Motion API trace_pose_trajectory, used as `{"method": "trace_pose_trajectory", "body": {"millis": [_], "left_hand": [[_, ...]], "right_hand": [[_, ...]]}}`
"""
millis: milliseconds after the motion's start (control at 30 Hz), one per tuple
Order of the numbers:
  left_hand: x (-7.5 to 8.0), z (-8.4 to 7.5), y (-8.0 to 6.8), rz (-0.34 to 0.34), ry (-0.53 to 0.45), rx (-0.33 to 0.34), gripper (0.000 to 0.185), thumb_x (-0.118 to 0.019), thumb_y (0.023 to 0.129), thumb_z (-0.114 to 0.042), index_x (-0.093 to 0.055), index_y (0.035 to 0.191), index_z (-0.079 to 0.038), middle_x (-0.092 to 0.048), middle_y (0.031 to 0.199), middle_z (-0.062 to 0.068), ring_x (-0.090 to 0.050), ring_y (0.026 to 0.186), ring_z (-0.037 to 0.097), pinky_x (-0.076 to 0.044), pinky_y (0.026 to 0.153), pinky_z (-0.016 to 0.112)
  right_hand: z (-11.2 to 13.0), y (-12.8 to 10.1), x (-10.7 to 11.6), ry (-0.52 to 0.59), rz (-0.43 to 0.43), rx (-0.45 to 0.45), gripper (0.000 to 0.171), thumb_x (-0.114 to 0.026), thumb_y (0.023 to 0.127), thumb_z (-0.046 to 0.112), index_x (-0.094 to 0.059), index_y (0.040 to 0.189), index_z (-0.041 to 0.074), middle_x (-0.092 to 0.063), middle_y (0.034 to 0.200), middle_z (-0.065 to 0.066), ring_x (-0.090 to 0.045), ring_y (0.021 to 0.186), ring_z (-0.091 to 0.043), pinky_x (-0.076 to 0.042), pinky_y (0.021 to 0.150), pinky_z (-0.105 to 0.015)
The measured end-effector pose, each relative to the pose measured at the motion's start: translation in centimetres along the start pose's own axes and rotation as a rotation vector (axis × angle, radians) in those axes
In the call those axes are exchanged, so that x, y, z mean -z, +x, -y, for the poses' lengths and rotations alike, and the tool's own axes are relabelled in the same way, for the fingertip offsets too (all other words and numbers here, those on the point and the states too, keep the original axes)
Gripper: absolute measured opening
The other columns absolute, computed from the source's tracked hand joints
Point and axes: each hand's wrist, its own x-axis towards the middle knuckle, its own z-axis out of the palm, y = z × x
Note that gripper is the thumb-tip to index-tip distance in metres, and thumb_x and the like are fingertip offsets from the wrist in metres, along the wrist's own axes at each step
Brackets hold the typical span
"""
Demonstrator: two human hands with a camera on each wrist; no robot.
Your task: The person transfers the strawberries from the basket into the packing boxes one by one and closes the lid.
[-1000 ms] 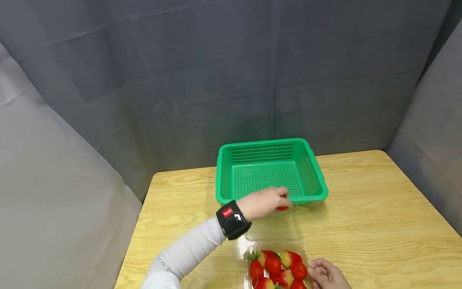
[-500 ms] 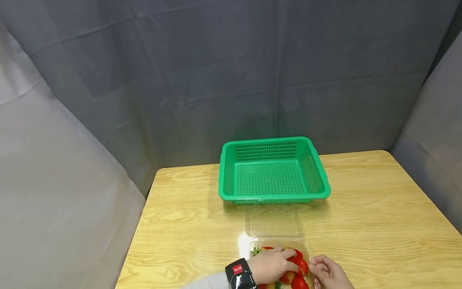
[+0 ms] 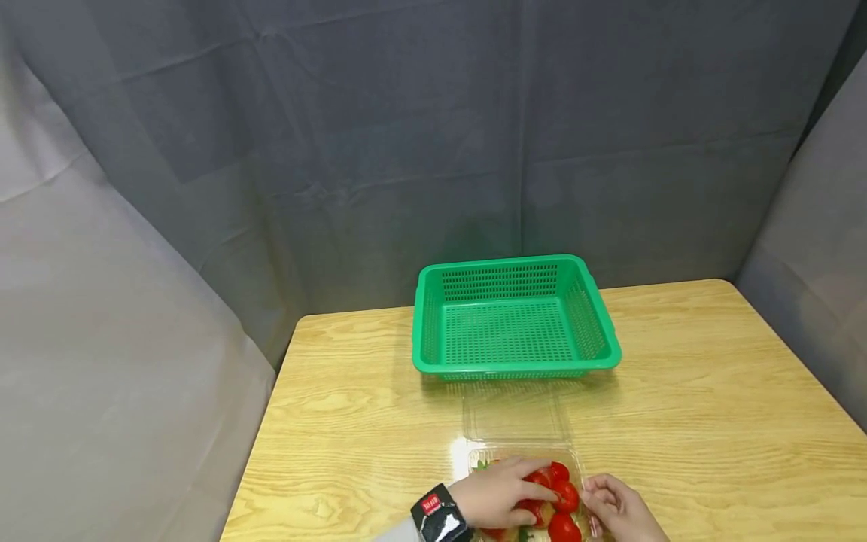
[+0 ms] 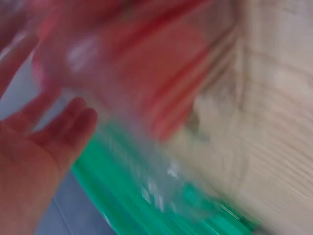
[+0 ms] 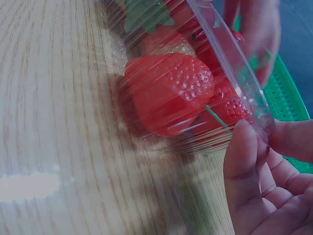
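The left hand [image 3: 497, 500] reaches into the clear plastic punnet [image 3: 572, 461] at the table's [image 3: 677, 421] near edge, fingers curled over a strawberry [image 3: 542, 479], though whether it truly grips one cannot be told. The right hand [image 3: 612, 508] pinches the punnet's right rim. The green basket [image 3: 515, 367] sits empty farther back; squeezing hard could bruise the soft fruit, or a loose hold could drop it short of the basket.
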Motion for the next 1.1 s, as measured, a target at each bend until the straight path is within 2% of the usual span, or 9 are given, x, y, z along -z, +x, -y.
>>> {"method": "trace_pose_trajectory", "body": {"millis": [67,133,233,267,333,467,567,733,1100], "left_hand": [[0.6,0.7,-0.8,-0.115,-0.146,0.130,0.044,-0.053,0.091,-0.038,-0.048,0.132,-0.022,-0.037,0.142,0.004,-0.036,0.128,0.016,-0.036,0.101,0.029],[0.8,1.9,-1.6,-0.295,-0.295,0.313,0.047,-0.053,0.091,-0.036,-0.045,0.132,-0.014,-0.043,0.135,0.007,-0.043,0.122,0.020,-0.041,0.096,0.033],[0.1,3.6,-2.7,-0.544,-0.499,0.588,0.042,-0.058,0.089,-0.027,-0.049,0.121,-0.002,-0.054,0.109,0.010,-0.054,0.096,0.020,-0.048,0.080,0.029],[-0.2,4.1,-3.0,-0.590,-0.568,0.659,0.039,-0.061,0.087,-0.022,-0.051,0.116,0.001,-0.055,0.100,0.010,-0.055,0.086,0.019,-0.048,0.073,0.027],[-1.0,4.5,-3.6,-0.638,-0.699,0.738,0.031,-0.064,0.084,-0.017,-0.055,0.103,0.005,-0.053,0.083,0.005,-0.054,0.071,0.014,-0.047,0.062,0.024],[-2.4,4.1,-4.6,-0.635,-0.983,0.765,0.018,-0.066,0.080,-0.008,-0.058,0.087,0.006,-0.053,0.068,0.002,-0.058,0.056,0.015,-0.053,0.053,0.031],[-3.0,3.5,-4.9,-0.650,-1.103,0.764,0.014,-0.066,0.078,-0.003,-0.059,0.086,0.007,-0.055,0.065,0.002,-0.057,0.052,0.015,-0.054,0.051,0.035],[-3.5,2.9,-4.9,-0.702,-1.127,0.781,0.017,-0.066,0.079,-0.003,-0.059,0.090,0.008,-0.056,0.066,0.001,-0.052,0.052,0.009,-0.049,0.048,0.025],[-4.6,2.3,-5.4,-0.729,-1.123,0.795,0.018,-0.067,0.080,-0.006,-0.060,0.092,0.006,-0.059,0.069,0.003,-0.053,0.052,0.009,-0.048,0.047,0.022]], "right_hand": [[0.1,0.0,0.0,-0.005,-0.006,-0.018,0.037,-0.055,0.090,0.009,-0.041,0.107,-0.021,-0.055,0.074,-0.005,-0.053,0.057,-0.010,-0.051,0.053,-0.025],[0.3,0.0,0.0,-0.011,-0.017,-0.038,0.037,-0.055,0.090,0.009,-0.041,0.108,-0.020,-0.055,0.076,-0.007,-0.053,0.057,-0.010,-0.051,0.053,-0.026],[0.4,0.0,-0.1,-0.022,-0.029,-0.061,0.037,-0.055,0.090,0.009,-0.041,0.110,-0.019,-0.055,0.077,-0.008,-0.053,0.058,-0.011,-0.050,0.054,-0.025],[0.4,-0.1,-0.1,-0.025,-0.033,-0.068,0.037,-0.055,0.090,0.009,-0.041,0.110,-0.019,-0.055,0.077,-0.009,-0.053,0.058,-0.011,-0.050,0.054,-0.025],[0.5,-0.1,-0.1,-0.028,-0.034,-0.075,0.037,-0.055,0.090,0.009,-0.041,0.110,-0.019,-0.055,0.077,-0.009,-0.053,0.058,-0.012,-0.050,0.054,-0.025],[0.5,0.0,-0.2,-0.019,-0.036,-0.079,0.037,-0.055,0.090,0.009,-0.042,0.110,-0.019,-0.055,0.077,-0.009,-0.052,0.057,-0.011,-0.050,0.053,-0.025],[0.5,0.0,-0.3,-0.015,-0.042,-0.077,0.037,-0.056,0.090,0.010,-0.042,0.110,-0.019,-0.055,0.076,-0.008,-0.052,0.056,-0.011,-0.050,0.053,-0.025],[0.6,0.0,-0.4,-0.022,-0.053,-0.070,0.036,-0.055,0.090,0.009,-0.042,0.109,-0.019,-0.054,0.075,-0.008,-0.052,0.054,-0.011,-0.049,0.051,-0.025],[-0.1,-0.6,-0.7,-0.027,-0.114,-0.099,0.035,-0.058,0.087,0.008,-0.045,0.107,-0.018,-0.055,0.073,-0.005,-0.052,0.055,-0.009,-0.049,0.052,-0.022]]}}
